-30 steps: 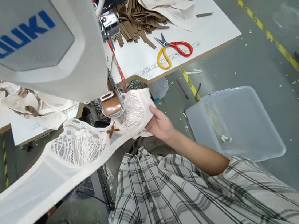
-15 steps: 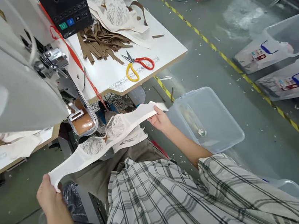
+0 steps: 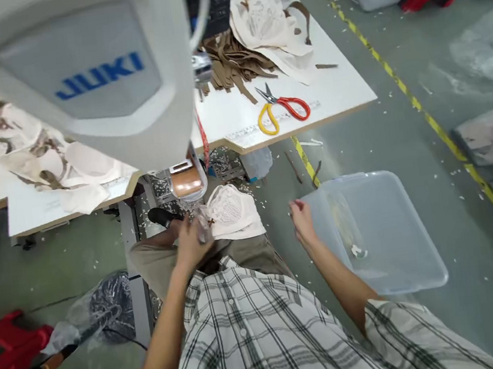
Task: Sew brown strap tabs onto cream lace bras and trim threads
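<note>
The left hand's (image 3: 190, 243) fingers pinch the folded cream lace bra (image 3: 232, 213) at its centre on the person's lap, below the JUKI sewing machine (image 3: 78, 79), while the right hand (image 3: 302, 222), having just released the stretched band, hangs open and empty beside the clear plastic bin (image 3: 384, 233).

lace cloth bra (image 3: 234, 213), clear plastic bin (image 3: 384, 233)

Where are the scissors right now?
The scissors lie on the white table, right of the sewing machine, just in front of the brown strips.
</note>
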A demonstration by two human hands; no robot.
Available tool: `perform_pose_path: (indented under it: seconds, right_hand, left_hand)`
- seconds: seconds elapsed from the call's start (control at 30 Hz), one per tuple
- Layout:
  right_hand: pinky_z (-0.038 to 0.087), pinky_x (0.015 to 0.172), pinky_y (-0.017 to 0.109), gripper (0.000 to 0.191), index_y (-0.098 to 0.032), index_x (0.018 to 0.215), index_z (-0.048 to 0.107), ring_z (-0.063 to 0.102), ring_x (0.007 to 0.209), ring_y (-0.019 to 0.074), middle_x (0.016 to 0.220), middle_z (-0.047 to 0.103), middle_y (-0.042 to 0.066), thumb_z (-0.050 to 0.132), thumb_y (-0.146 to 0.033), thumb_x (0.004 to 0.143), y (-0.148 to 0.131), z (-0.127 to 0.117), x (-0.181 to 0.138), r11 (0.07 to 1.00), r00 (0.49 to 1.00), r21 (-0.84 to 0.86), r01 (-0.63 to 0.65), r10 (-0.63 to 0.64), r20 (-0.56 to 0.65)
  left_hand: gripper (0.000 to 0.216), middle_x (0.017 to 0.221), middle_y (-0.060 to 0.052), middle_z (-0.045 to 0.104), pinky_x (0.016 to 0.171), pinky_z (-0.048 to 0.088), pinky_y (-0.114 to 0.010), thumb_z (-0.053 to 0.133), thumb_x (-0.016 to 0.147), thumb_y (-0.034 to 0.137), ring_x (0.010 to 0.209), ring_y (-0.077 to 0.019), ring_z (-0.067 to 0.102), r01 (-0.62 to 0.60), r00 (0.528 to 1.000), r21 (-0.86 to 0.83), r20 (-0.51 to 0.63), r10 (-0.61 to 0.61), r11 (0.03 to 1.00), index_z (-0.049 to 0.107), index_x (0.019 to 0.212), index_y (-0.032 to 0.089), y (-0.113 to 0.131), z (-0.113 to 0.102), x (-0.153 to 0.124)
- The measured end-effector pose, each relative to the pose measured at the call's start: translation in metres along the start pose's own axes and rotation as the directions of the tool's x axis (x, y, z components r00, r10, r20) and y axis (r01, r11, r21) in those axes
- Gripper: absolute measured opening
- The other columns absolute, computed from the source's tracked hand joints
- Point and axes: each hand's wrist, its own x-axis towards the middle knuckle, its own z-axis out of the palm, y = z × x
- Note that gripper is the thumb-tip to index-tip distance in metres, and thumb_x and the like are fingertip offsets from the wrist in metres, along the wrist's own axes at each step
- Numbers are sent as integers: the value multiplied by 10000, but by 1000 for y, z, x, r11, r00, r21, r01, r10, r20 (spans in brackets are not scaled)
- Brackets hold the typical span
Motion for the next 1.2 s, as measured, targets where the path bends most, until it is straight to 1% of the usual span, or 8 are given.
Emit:
perform_pose_path:
  seconds: [0.1, 0.3, 0.43, 0.57, 0.7, 0.8, 0.97, 1.2]
  right_hand:
    - [321, 1203, 481, 538, -170, 1205, 607, 468, 1359, 289, 1411, 549, 158, 736, -409, 741, -26, 49, -17, 959, 941, -40, 281, -267, 209]
    - [289, 1204, 543, 403, -199, 1206, 650, 412, 1429, 340, 1458, 533, 167, 581, -452, 901, -78, 149, -41, 449, 376, -135, 883, -504, 777]
    - [429, 1092, 522, 390, -188, 1129, 682, 569, 1265, 345, 1273, 643, 176, 482, -461, 937, -73, 160, -29, 407, 393, -210, 889, -442, 806]
    - [545, 920, 440, 473, -185, 1196, 672, 649, 1151, 322, 1304, 628, 179, 452, -502, 921, -53, 142, -18, 414, 476, -320, 852, -361, 802]
    - [565, 810, 381, 540, -192, 1228, 656, 699, 1027, 280, 1364, 599, 179, 362, -555, 956, -46, 134, -15, 446, 535, -379, 811, -301, 789]
    - [571, 790, 378, 581, -174, 1205, 661, 706, 989, 276, 1349, 606, 192, 359, -596, 942, -49, 136, -15, 462, 535, -376, 803, -282, 796]
    - [580, 839, 403, 562, -175, 1112, 689, 683, 1083, 305, 1308, 635, 195, 390, -612, 925, -53, 131, -16, 525, 533, -330, 785, -300, 791]
    - [559, 980, 474, 523, -181, 1114, 713, 617, 1244, 344, 1302, 655, 183, 459, -586, 902, -49, 118, -32, 565, 544, -295, 771, -342, 766]
  left_hand:
    - [904, 1598, -221, 379, 1212, 294, -478, 790, 651, 240, 1484, -377, 336, -159, 981, -5, 116, 158, 987, 452, 1482, 129, 30, 24, 16]
    - [564, 1316, -259, 623, 1099, 426, -538, 686, 805, 289, 1272, -402, 556, -241, 968, 21, 84, 238, 970, 621, 1325, 82, 76, 30, 27]
    - [511, 1228, -182, 698, 1033, 511, -450, 765, 722, 294, 1171, -345, 637, -289, 957, -17, -15, 289, 957, 696, 1206, 144, 94, 11, 13]
    - [210, 1051, -68, 751, 911, 551, -317, 624, 872, 323, 993, -218, 697, -128, 954, -61, -282, 106, 990, 722, 1034, 232, 51, -82, 14]
    - [482, 1423, -214, 555, 1118, 397, -462, 382, 1008, 389, 1336, -302, 515, 280, 701, -155, -641, -312, 947, 502, 1397, 131, -27, -214, 39]
    - [558, 1334, -290, 588, 1070, 398, -529, 533, 922, 510, 1319, -414, 508, 482, 550, -233, -670, -499, 845, 592, 1263, 72, -68, -274, 63]
    - [199, 915, -145, 725, 890, 489, -409, 619, 850, 379, 1003, -342, 668, 547, 561, -222, -619, -550, 807, 675, 798, 195, -92, -286, 74]
    - [323, 1281, -246, 577, 1074, 387, -523, 517, 938, 325, 1261, -370, 525, 468, 481, -110, -801, -357, 877, 574, 1182, 120, -70, -297, 77]
